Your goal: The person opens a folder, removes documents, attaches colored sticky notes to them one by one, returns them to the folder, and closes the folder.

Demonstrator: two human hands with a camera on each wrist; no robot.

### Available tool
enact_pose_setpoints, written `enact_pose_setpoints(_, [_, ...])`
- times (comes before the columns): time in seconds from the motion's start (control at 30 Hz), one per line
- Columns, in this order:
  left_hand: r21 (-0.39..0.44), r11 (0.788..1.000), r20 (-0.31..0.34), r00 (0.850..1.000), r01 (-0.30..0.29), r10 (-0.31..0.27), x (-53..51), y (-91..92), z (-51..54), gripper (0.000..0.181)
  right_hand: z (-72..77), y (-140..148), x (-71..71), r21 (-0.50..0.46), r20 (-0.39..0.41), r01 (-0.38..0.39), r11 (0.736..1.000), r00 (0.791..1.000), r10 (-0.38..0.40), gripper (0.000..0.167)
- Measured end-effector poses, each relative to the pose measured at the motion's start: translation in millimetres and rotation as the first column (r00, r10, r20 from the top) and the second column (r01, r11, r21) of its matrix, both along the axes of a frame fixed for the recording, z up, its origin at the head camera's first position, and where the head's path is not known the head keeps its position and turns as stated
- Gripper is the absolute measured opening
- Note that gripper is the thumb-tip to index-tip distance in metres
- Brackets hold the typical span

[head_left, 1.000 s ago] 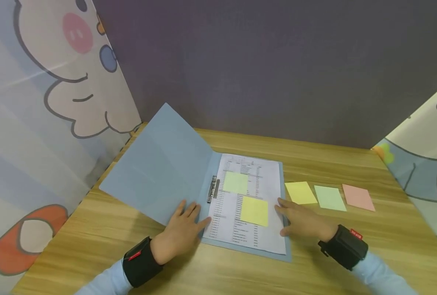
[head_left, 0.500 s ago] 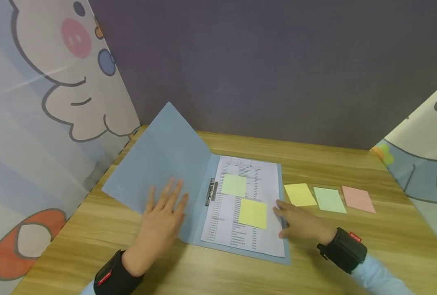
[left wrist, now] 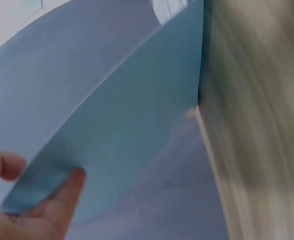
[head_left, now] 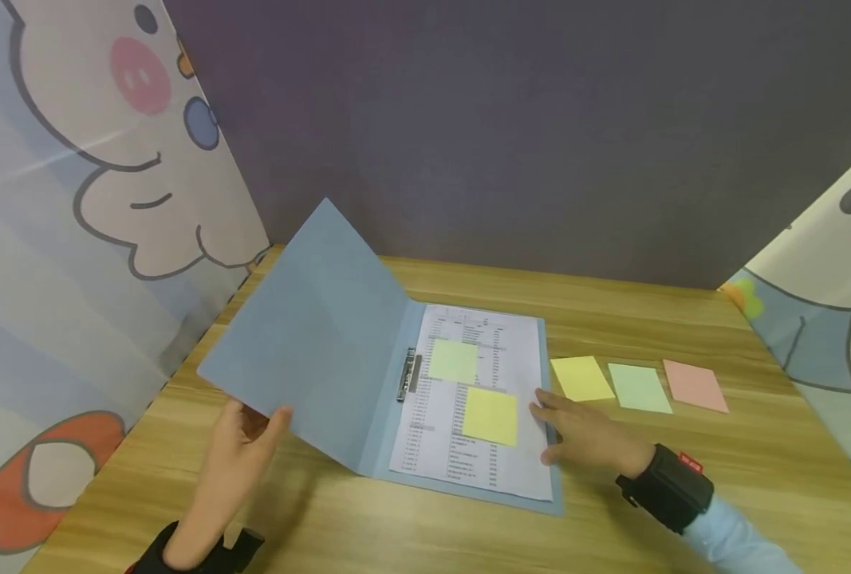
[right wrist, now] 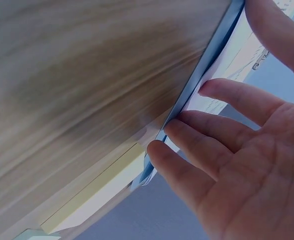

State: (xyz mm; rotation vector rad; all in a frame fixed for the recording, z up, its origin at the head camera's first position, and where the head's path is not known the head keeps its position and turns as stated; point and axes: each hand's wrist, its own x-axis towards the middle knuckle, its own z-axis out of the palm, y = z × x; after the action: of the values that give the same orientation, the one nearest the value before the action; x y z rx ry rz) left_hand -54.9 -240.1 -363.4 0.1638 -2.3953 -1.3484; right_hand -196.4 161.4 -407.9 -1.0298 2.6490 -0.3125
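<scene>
A light blue folder (head_left: 389, 446) lies open on the wooden table, its front cover (head_left: 317, 343) raised at a slant on the left. My left hand (head_left: 234, 462) holds the cover's lower left edge, thumb on the inner face and fingers behind; the left wrist view shows the hand (left wrist: 37, 215) on both sides of that edge. My right hand (head_left: 586, 430) rests at the folder's right edge, its fingers (right wrist: 186, 170) fairly straight against the edge. Printed sheets (head_left: 425, 446) lie inside, bearing a green sticky note (head_left: 454, 361) and a yellow sticky note (head_left: 490, 416). A metal clip (head_left: 407, 375) sits near the spine.
Right of the folder lie a yellow pad (head_left: 581, 378), a green pad (head_left: 640, 388) and a pink pad (head_left: 695, 386) of sticky notes in a row. A dark panel (head_left: 468, 143) stands behind the table (head_left: 411, 534). Cartoon-printed curtains (head_left: 45, 319) flank both sides.
My left hand has left the folder's spine area, moved left, and taken hold of the cover's lower left edge. My right hand stays at the right edge.
</scene>
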Motion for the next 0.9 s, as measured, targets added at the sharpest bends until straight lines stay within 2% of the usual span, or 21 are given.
enact_pose_setpoints(0.03, [-0.028, 0.999, -0.004, 1.000, 0.018, -0.018, 0.2, 1.1, -0.9, 0.033, 0.4, -0.3, 0.3, -0.002, -0.002, -0.002, 1.000, 1.000, 0.002, 0.081])
enact_pose_setpoints(0.07, [-0.045, 0.998, -0.034, 0.999, 0.036, -0.037, -0.6, 3.7, -0.7, 0.026, 0.9, -0.6, 0.6, -0.004, -0.007, -0.005, 1.000, 1.000, 0.005, 0.080])
enact_pose_setpoints(0.13, [-0.106, 0.992, -0.131, 0.988, 0.065, -0.079, -3.7, 10.6, 0.8, 0.023, 1.7, -1.2, 0.8, -0.007, -0.019, -0.013, 1.000, 1.000, 0.013, 0.079])
enact_pose_setpoints(0.17, [-0.139, 0.986, -0.195, 0.974, 0.089, -0.115, -6.7, 14.5, 1.4, 0.025, 2.1, -1.7, 0.8, -0.008, -0.024, -0.015, 1.000, 1.000, 0.015, 0.079])
enact_pose_setpoints(0.23, [-0.244, 0.961, -0.301, 0.932, 0.129, -0.201, -14.2, 23.5, 2.0, 0.032, 1.8, -2.5, 0.3, -0.006, -0.034, -0.011, 1.000, 0.999, 0.011, 0.078])
enact_pose_setpoints(0.27, [-0.303, 0.940, -0.329, 0.909, 0.156, -0.257, -18.6, 28.4, 1.6, 0.038, 1.5, -3.0, -0.1, -0.004, -0.037, -0.007, 1.000, 0.999, 0.007, 0.077])
enact_pose_setpoints(0.3, [-0.363, 0.913, -0.329, 0.892, 0.184, -0.310, -22.2, 33.4, 0.8, 0.044, 1.1, -3.5, -0.6, -0.003, -0.036, -0.001, 1.000, 0.999, 0.001, 0.077])
enact_pose_setpoints(0.37, [-0.461, 0.848, -0.255, 0.877, 0.260, -0.407, -28.6, 43.1, -2.3, 0.059, -0.3, -4.4, -2.0, 0.000, -0.035, 0.006, 1.000, 0.999, -0.006, 0.077])
enact_pose_setpoints(0.43, [-0.522, 0.771, -0.097, 0.872, 0.366, -0.480, -32.5, 51.9, -7.2, 0.070, -2.1, -5.4, -3.4, -0.003, -0.028, 0.010, 1.000, 1.000, -0.010, 0.076])
enact_pose_setpoints(0.47, [-0.533, 0.733, -0.009, 0.863, 0.423, -0.504, -34.1, 55.5, -10.5, 0.072, -3.0, -5.9, -4.3, -0.007, -0.026, 0.003, 1.000, 1.000, -0.003, 0.076])
enact_pose_setpoints(0.53, [-0.563, 0.655, 0.148, 0.842, 0.503, -0.519, -37.2, 60.9, -17.9, 0.075, -4.8, -6.5, -5.9, -0.029, -0.037, -0.026, 0.999, 0.999, 0.025, 0.073])
enact_pose_setpoints(0.6, [-0.609, 0.569, 0.254, 0.815, 0.553, -0.521, -41.1, 64.8, -26.0, 0.075, -6.0, -6.6, -6.6, -0.062, -0.066, -0.059, 0.996, 0.996, 0.055, 0.065])
enact_pose_setpoints(0.7, [-0.692, 0.424, 0.358, 0.787, 0.585, -0.502, -45.4, 68.4, -36.4, 0.074, -6.1, -4.9, -6.5, -0.120, -0.127, -0.123, 0.985, 0.986, 0.108, 0.052])
enact_pose_setpoints(0.77, [-0.735, 0.339, 0.398, 0.778, 0.588, -0.487, -46.7, 70.4, -41.4, 0.072, -5.1, -3.4, -5.8, -0.146, -0.153, -0.146, 0.979, 0.980, 0.123, 0.046])
enact_pose_setpoints(0.8, [-0.748, 0.308, 0.411, 0.775, 0.587, -0.479, -46.9, 71.4, -43.4, 0.071, -4.6, -2.2, -5.8, -0.157, -0.152, -0.153, 0.976, 0.980, 0.129, 0.046])
enact_pose_setpoints(0.83, [-0.755, 0.291, 0.420, 0.774, 0.588, -0.474, -46.9, 72.5, -44.9, 0.070, -4.1, -1.1, -5.8, -0.163, -0.145, -0.152, 0.975, 0.981, 0.129, 0.047])
enact_pose_setpoints(0.9, [-0.770, 0.270, 0.420, 0.777, 0.578, -0.468, -46.5, 74.8, -47.4, 0.068, -3.9, 0.9, -6.8, -0.163, -0.109, -0.128, 0.978, 0.988, 0.111, 0.049])
